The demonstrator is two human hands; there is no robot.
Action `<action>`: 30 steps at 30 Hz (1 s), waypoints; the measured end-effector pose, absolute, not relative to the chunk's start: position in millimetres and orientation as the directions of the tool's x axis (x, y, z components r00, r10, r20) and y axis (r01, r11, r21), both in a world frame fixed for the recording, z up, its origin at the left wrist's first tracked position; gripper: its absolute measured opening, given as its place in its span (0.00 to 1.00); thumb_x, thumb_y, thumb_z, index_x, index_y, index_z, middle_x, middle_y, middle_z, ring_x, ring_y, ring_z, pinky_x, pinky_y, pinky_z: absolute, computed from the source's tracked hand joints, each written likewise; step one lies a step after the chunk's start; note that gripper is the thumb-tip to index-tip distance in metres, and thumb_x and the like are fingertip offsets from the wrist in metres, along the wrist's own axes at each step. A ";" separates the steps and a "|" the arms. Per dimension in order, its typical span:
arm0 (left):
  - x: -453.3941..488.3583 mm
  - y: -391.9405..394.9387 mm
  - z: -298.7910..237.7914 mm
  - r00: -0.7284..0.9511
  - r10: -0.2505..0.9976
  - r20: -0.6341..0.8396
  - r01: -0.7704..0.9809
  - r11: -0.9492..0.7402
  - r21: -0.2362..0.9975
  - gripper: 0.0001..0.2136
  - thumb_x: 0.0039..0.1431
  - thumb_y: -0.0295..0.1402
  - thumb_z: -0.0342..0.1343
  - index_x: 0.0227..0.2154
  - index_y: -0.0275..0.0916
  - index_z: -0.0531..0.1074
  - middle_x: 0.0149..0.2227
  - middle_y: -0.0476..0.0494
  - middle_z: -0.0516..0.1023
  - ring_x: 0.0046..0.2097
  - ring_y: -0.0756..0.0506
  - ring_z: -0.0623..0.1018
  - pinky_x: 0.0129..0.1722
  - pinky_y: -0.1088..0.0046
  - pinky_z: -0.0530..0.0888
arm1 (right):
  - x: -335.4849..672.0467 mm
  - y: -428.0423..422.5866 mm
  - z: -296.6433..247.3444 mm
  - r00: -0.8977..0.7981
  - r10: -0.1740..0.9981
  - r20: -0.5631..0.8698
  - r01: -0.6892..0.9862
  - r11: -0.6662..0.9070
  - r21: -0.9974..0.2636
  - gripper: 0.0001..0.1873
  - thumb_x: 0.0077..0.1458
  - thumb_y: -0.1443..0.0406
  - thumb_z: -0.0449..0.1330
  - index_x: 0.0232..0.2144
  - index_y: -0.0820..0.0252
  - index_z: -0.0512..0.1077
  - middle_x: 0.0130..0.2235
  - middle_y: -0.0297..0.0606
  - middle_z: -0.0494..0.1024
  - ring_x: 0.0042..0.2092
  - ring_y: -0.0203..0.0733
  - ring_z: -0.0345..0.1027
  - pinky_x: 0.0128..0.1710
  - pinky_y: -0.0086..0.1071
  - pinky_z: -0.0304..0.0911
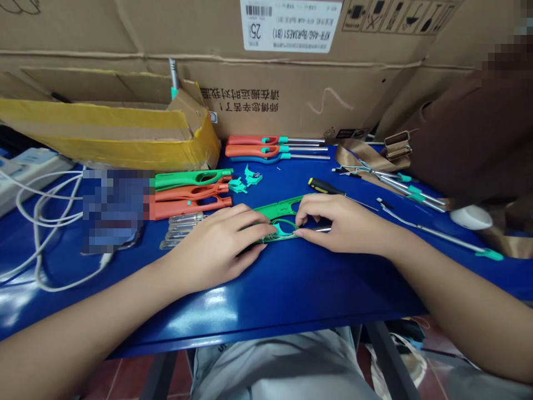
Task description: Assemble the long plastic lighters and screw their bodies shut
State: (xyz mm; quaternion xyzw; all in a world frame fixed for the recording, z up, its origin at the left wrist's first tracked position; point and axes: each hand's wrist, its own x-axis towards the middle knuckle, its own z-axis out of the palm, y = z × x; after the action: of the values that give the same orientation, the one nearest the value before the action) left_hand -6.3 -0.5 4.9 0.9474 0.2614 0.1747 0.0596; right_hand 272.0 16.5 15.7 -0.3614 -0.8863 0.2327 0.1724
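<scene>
A green plastic lighter shell (pixel 280 218) lies on the blue table (pixel 291 289) between both hands. My left hand (pixel 220 244) rests over its left end, fingers curled and pressing it down. My right hand (pixel 339 222) pinches its right end, where a thin metal tube sticks out from under the fingers. Small teal trigger parts (pixel 245 180) lie just behind the shell.
Green and orange shell halves (pixel 194 191) lie at the left, assembled orange lighters (pixel 266 147) at the back. A black-yellow screwdriver (pixel 327 187), metal tubes with teal ends (pixel 410 191), a yellow-taped cardboard box (pixel 112 130), white cables (pixel 41 222) and a person in brown at right.
</scene>
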 end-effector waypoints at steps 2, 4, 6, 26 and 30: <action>-6.1 -0.8 4.7 0.809 0.513 0.287 0.469 -0.857 0.212 0.11 0.72 0.31 0.52 0.53 0.39 0.75 0.50 0.41 0.79 0.50 0.41 0.76 0.51 0.63 0.74 | 270.8 15.1 12.5 -0.700 0.696 0.161 0.543 0.665 -0.513 0.05 0.63 0.63 0.64 0.36 0.58 0.74 0.37 0.36 0.77 0.39 0.40 0.69 0.40 0.33 0.62; -6.0 -1.2 4.8 0.816 0.508 0.275 0.463 -0.860 0.215 0.11 0.72 0.30 0.51 0.53 0.40 0.74 0.50 0.41 0.79 0.50 0.42 0.77 0.51 0.63 0.74 | 270.1 14.6 10.3 -0.720 0.674 0.165 0.538 0.692 -0.481 0.04 0.64 0.64 0.63 0.36 0.58 0.74 0.37 0.36 0.77 0.41 0.41 0.69 0.41 0.34 0.62; -5.9 -1.4 4.5 0.822 0.502 0.268 0.458 -0.863 0.213 0.12 0.72 0.30 0.51 0.53 0.40 0.74 0.51 0.42 0.79 0.50 0.42 0.77 0.52 0.62 0.74 | 269.6 14.8 9.2 -0.736 0.656 0.167 0.536 0.715 -0.449 0.04 0.65 0.65 0.61 0.36 0.58 0.74 0.37 0.37 0.77 0.41 0.42 0.69 0.42 0.35 0.63; -5.7 -2.2 2.2 0.819 0.491 0.296 0.460 -0.871 0.174 0.12 0.72 0.31 0.51 0.53 0.40 0.75 0.52 0.43 0.81 0.50 0.42 0.79 0.52 0.62 0.75 | 271.1 15.4 13.6 -0.707 0.672 0.220 0.530 0.710 -0.465 0.06 0.66 0.67 0.59 0.39 0.58 0.77 0.41 0.39 0.79 0.43 0.42 0.73 0.45 0.37 0.68; -6.6 -2.4 2.5 0.804 0.510 0.305 0.478 -0.860 0.176 0.11 0.72 0.32 0.52 0.51 0.40 0.76 0.51 0.43 0.80 0.50 0.42 0.79 0.51 0.62 0.75 | 275.4 21.1 13.9 -0.651 0.700 0.293 0.600 0.711 -0.367 0.07 0.65 0.68 0.58 0.41 0.59 0.77 0.41 0.41 0.78 0.45 0.47 0.72 0.47 0.40 0.67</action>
State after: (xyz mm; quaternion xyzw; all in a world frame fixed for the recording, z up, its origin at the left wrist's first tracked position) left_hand -6.6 -2.4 2.5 0.9488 0.2603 0.1733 0.0452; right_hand 275.4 21.1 13.9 -0.3608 -0.9006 0.1195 0.2107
